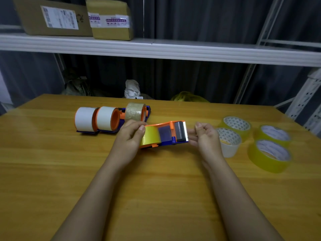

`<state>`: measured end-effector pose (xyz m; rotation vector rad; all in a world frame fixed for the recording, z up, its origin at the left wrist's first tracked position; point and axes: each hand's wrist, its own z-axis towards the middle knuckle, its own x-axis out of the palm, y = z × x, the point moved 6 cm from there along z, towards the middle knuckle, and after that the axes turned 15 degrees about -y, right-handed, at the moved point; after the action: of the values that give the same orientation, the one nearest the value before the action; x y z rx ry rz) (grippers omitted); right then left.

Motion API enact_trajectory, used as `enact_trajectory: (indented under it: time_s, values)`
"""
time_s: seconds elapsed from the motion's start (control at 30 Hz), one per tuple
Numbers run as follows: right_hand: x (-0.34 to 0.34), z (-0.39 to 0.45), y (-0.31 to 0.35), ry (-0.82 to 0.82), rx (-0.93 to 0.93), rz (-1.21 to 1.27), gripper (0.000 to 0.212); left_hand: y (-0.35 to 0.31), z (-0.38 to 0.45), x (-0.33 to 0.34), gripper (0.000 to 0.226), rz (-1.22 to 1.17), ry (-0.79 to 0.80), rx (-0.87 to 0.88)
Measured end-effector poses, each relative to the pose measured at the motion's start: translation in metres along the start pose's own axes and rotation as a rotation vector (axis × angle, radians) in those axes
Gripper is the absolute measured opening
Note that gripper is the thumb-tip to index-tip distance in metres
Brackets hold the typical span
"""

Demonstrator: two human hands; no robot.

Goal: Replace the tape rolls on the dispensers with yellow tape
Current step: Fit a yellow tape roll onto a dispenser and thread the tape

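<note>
An orange and blue tape dispenser lies at the table's middle with a yellow tape roll mounted in it. My left hand grips that roll and the dispenser's back end. My right hand pinches a strip of tape by the toothed blade. Behind, two dispensers hold white rolls, and a third holds a clear roll. Three loose yellow rolls lie at the right.
A white roll stands upright just right of my right hand. The wooden table reaches to the front. A white shelf above carries two cardboard boxes. Bags lie behind the table's far edge.
</note>
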<state>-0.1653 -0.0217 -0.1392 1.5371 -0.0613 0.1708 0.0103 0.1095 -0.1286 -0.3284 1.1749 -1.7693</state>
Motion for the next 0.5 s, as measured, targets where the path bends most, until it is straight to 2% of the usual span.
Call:
enact_trajectory:
  time_s: [0.17,0.3,0.37,0.5]
  values:
    - [0.002,-0.005,0.010,0.013,-0.106,-0.014,0.013,0.001,-0.002,-0.001,0.024,0.043,-0.032,0.017]
    - [0.004,-0.007,0.016,0.060,-0.121,0.035,0.014,0.005,-0.002,-0.003,0.028,0.017,-0.089,-0.071]
    - [0.005,-0.007,0.013,0.084,-0.067,0.051,0.014,0.005,-0.002,-0.006,0.035,-0.003,-0.127,-0.091]
    - [0.014,-0.010,-0.001,0.194,0.156,0.158,0.014,0.000,-0.004,-0.007,0.041,-0.124,-0.129,-0.119]
